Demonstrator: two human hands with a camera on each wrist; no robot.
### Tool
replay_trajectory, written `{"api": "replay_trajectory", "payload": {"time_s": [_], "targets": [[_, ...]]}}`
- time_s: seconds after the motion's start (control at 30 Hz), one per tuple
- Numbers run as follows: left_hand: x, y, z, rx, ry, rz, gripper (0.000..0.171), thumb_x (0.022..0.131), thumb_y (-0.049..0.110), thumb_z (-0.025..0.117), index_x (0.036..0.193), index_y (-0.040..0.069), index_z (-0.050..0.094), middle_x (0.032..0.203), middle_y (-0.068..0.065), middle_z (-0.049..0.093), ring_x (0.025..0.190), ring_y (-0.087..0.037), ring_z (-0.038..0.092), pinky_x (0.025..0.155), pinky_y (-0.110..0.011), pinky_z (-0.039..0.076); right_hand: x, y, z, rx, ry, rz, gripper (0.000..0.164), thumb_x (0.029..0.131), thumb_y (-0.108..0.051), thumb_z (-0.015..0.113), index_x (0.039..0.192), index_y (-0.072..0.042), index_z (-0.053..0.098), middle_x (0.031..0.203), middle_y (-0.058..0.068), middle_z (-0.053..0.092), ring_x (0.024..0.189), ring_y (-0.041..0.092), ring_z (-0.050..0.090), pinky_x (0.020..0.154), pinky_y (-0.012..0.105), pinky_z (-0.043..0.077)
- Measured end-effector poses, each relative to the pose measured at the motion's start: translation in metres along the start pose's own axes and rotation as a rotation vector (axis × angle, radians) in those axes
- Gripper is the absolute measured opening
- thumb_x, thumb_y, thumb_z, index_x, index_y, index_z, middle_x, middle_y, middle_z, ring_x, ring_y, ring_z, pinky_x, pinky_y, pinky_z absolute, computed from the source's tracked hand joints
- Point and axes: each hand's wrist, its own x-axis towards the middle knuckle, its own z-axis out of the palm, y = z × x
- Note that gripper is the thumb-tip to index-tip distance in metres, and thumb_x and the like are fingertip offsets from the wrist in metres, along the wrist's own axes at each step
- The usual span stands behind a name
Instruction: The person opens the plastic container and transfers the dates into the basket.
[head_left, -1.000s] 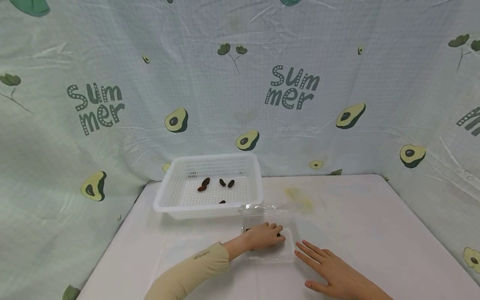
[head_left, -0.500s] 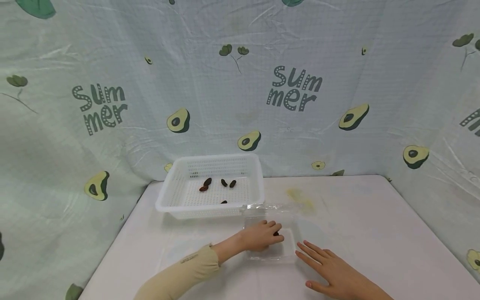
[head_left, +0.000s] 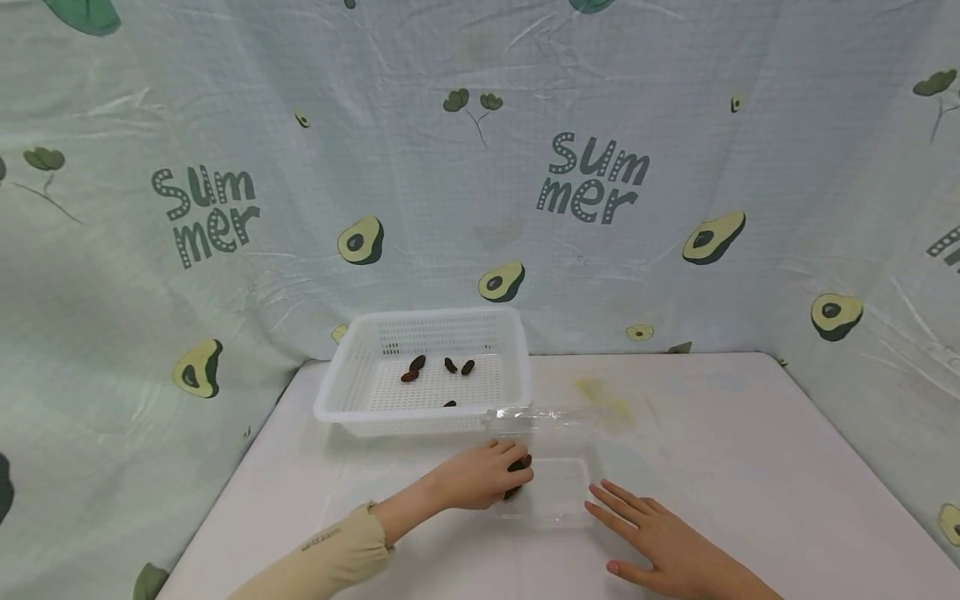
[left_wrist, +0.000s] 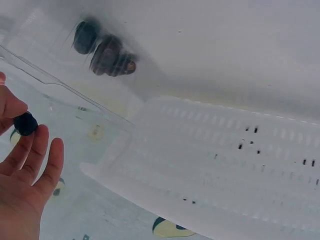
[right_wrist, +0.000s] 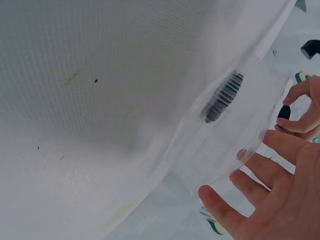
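Note:
My left hand (head_left: 480, 477) pinches a dark brown date (left_wrist: 25, 124) between thumb and fingertips, above the left part of a clear plastic box (head_left: 558, 492). Several more dates (left_wrist: 106, 55) lie close together in that box, seen through its wall in the left wrist view; in the head view the left hand partly covers them. My right hand (head_left: 663, 546) has its fingers spread and straight, with the fingertips at the box's right side. The right wrist view shows these fingers (right_wrist: 262, 172) along the box's edge.
A white perforated plastic basket (head_left: 337, 414) stands behind and left of the box, with several dates (head_left: 417, 363) scattered on its bottom. The clear box's raised back part (head_left: 547, 419) reaches the basket's front right corner. A patterned curtain (head_left: 420, 183) hangs behind the white table (head_left: 690, 433).
My left hand has moved left across the box while pinching the date, so the box's right part now shows. The right hand has stayed nearly still beside the box.

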Motion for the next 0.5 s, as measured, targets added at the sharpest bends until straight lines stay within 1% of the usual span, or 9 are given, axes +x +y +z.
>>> {"api": "replay_trajectory", "payload": {"time_s": [0.1,0.17,0.23,0.37,0.5], "targets": [[-0.015,-0.005,-0.003,-0.020,-0.011,-0.018,0.026,0.080,0.021,0.059,0.104,0.021,0.049,0.103,0.002,0.048,0.088,-0.011,0.047,0.073,-0.023,0.041,0.001,-0.001,0.001,0.011,-0.019,0.004,0.065,0.085,-0.049,0.049,0.141,-0.025,0.025,0.147,-0.005,0.026,0.136,-0.003,0.001,0.080,0.041,0.044],[-0.024,-0.010,-0.003,-0.043,-0.003,-0.031,0.029,0.078,0.019,0.062,0.104,0.020,0.050,0.103,0.001,0.048,0.088,-0.012,0.046,0.072,-0.024,0.041,0.001,-0.001,0.001,0.011,-0.021,0.000,0.066,0.085,-0.049,0.049,0.141,-0.025,0.025,0.147,-0.005,0.026,0.136,-0.004,-0.002,0.079,0.041,0.044],[-0.032,-0.016,-0.002,-0.058,0.015,-0.046,0.030,0.076,0.017,0.064,0.102,0.019,0.049,0.101,0.000,0.048,0.086,-0.013,0.045,0.071,-0.024,0.041,0.001,-0.001,0.001,0.013,-0.020,0.001,0.065,0.085,-0.049,0.049,0.141,-0.024,0.026,0.146,-0.004,0.027,0.136,-0.003,-0.002,0.080,0.041,0.044],[-0.048,-0.031,0.004,-0.059,0.050,-0.091,0.031,0.075,0.013,0.063,0.101,0.018,0.049,0.098,0.000,0.047,0.080,-0.013,0.043,0.067,-0.024,0.040,0.001,0.000,0.002,0.022,-0.023,0.001,0.065,0.085,-0.049,0.049,0.140,-0.022,0.028,0.147,-0.004,0.027,0.136,-0.003,-0.003,0.080,0.043,0.045],[-0.062,-0.048,0.006,-0.058,0.069,-0.146,0.031,0.074,0.011,0.063,0.102,0.017,0.050,0.099,-0.003,0.048,0.079,-0.014,0.045,0.064,-0.026,0.041,0.001,0.000,0.002,-0.003,-0.018,-0.006,0.066,0.085,-0.050,0.049,0.141,-0.023,0.027,0.146,-0.004,0.027,0.136,-0.002,-0.002,0.080,0.040,0.044]]}}
